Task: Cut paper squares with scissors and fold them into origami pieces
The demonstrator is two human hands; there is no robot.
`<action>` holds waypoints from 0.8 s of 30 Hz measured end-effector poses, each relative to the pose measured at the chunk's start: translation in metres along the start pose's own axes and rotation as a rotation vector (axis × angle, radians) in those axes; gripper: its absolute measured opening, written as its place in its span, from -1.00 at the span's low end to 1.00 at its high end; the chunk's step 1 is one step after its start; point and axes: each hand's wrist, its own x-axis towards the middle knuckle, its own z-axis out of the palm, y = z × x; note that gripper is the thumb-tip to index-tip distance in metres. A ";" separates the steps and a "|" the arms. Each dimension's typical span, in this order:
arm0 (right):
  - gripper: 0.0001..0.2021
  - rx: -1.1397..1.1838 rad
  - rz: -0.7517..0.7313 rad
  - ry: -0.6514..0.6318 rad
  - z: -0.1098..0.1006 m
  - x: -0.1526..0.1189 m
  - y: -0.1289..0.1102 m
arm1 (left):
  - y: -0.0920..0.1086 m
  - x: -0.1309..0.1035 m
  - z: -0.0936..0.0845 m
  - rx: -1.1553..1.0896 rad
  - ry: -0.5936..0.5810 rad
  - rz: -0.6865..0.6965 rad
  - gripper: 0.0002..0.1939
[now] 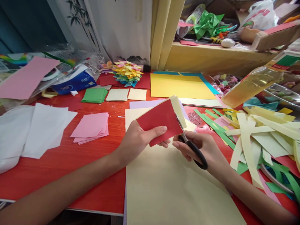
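Note:
My left hand [142, 132] pinches a red sheet of paper [159, 120] with pale yellow paper [177, 107] behind it, thumb on top. In my right hand [197, 143] is a pair of scissors [195, 151] with black handles. Its blades lie at the right edge of the red paper; how far they are parted is hard to see. Beneath both hands spread large cream sheets [173, 187], with a lilac sheet [145, 104] under them.
Pink squares [91, 126], green squares [95, 95] and cream squares [117, 94] lie in stacks at left and back. Paper strips [248, 140] are heaped at right, below a tilted bottle [253, 81]. A folded-paper piece [128, 73] stands behind, beside a yellow sheet [180, 86].

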 end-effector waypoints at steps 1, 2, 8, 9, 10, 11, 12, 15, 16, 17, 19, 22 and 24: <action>-0.69 -0.003 0.005 0.002 0.000 0.000 0.001 | 0.000 0.000 0.000 -0.003 -0.004 -0.004 -0.77; -0.67 -0.008 0.007 0.006 0.001 0.001 0.002 | 0.000 -0.001 0.001 -0.003 -0.012 -0.013 -0.77; -0.66 -0.014 -0.006 0.026 0.001 0.001 0.010 | -0.001 -0.002 0.000 0.022 -0.034 -0.042 -0.76; -0.66 -0.007 -0.002 0.028 0.001 0.001 0.010 | -0.001 -0.002 0.000 0.016 -0.033 -0.041 -0.76; -0.65 0.003 0.001 0.029 0.002 0.002 0.010 | 0.000 -0.002 0.000 0.010 -0.035 -0.041 -0.76; -0.64 0.016 0.003 0.026 0.002 0.002 0.011 | 0.000 -0.002 0.000 0.003 -0.041 -0.042 -0.76; -0.63 0.030 0.002 0.021 0.002 0.002 0.011 | 0.000 -0.003 0.000 0.000 -0.048 -0.045 -0.75; -0.62 0.046 -0.005 0.016 0.004 0.002 0.011 | 0.001 -0.003 0.001 0.014 -0.066 -0.061 -0.72; -0.63 0.041 -0.004 0.020 0.004 0.001 0.011 | 0.001 -0.003 0.001 0.020 -0.067 -0.064 -0.71; -0.63 0.033 -0.002 0.028 0.005 0.001 0.011 | 0.001 -0.003 0.002 0.022 -0.066 -0.064 -0.71; -0.64 0.028 0.009 0.047 0.005 0.001 0.010 | 0.001 -0.003 0.002 0.014 -0.062 -0.062 -0.72; -0.62 0.062 0.021 0.053 0.005 0.001 0.010 | 0.000 -0.002 0.002 -0.021 -0.057 -0.072 -0.75; -0.61 0.091 0.021 0.040 0.004 0.002 0.012 | -0.001 -0.002 0.002 -0.032 -0.060 -0.084 -0.76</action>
